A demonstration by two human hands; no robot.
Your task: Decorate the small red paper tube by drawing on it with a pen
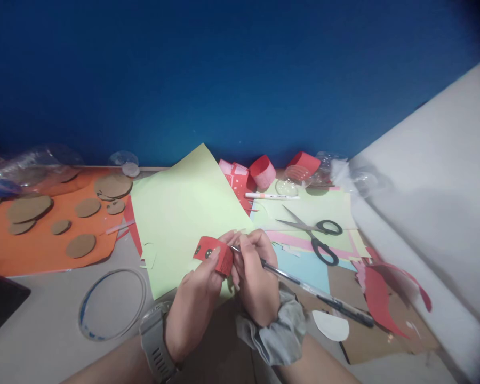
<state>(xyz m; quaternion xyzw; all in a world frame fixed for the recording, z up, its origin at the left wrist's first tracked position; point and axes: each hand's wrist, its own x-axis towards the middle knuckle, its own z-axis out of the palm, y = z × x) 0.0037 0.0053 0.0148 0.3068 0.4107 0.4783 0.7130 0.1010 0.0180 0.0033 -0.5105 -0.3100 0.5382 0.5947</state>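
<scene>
My left hand (196, 304) pinches a small red paper band (214, 253) with black marks on it, held just above a pale green sheet (180, 213). My right hand (256, 277) grips a black pen (320, 293) whose tip meets the band. A grey watch sits on my left wrist and a grey scrunchie on my right wrist.
Black-handled scissors (318, 237) lie right of my hands on coloured sheets. An orange sheet (32, 245) at left carries several brown cardboard discs. A clear ring (112, 304) lies at lower left. Red paper rings (263, 170), a white marker (272, 196) and clear plastic pieces line the blue wall.
</scene>
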